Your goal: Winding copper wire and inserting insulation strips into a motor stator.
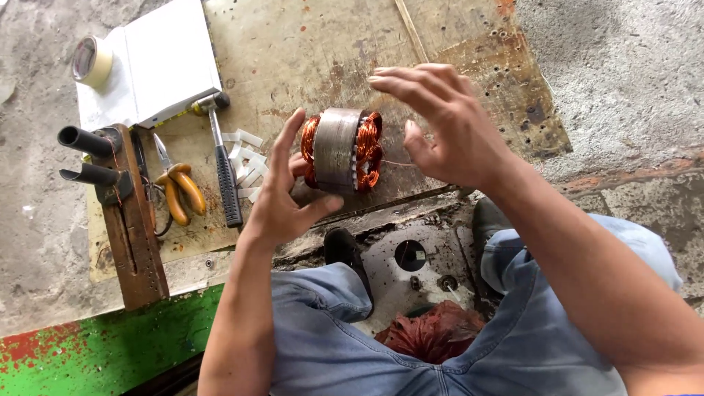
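Observation:
A motor stator, a grey steel core with copper windings bulging at both ends, is held up over a worn wooden board. My left hand supports it from the left and below, fingers spread against the near coil end. My right hand hovers just right of the stator with fingers apart and curled. A thin copper wire runs from the coil toward that hand; whether the fingers pinch it is unclear.
On the board to the left lie a hammer, yellow-handled pliers, white paper strips, a white box, a tape roll and a wooden jig with black tubes. A bundle of copper wire sits between my knees.

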